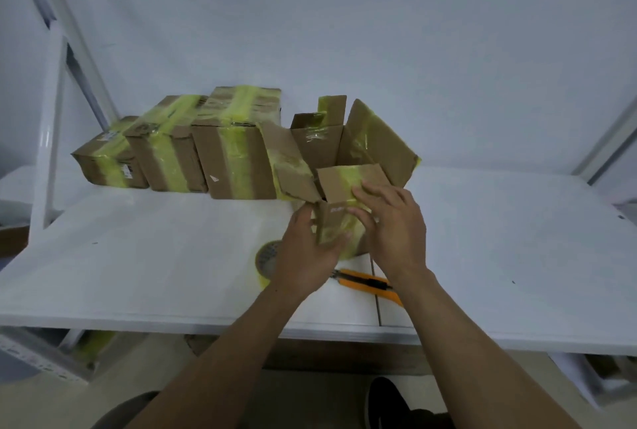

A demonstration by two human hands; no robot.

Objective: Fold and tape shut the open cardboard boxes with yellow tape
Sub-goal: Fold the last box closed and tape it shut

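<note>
An open cardboard box (320, 149) with old yellow tape stands on the white table (138, 263), its flaps spread upward and outward. My left hand (306, 252) grips the box's near left corner, thumb on the front wall. My right hand (393, 225) lies over the near flap (344, 184), fingers curled onto its taped edge. A roll of yellow tape (265, 259) lies flat on the table, partly hidden behind my left hand. Three taped-shut boxes (227, 149) stand in a row to the left.
An orange utility knife (365, 282) lies on the table under my right wrist. A white wall rises behind the table, and white frame posts (51, 118) stand at the far left. Cardboard and a dark shoe show below the table's front edge.
</note>
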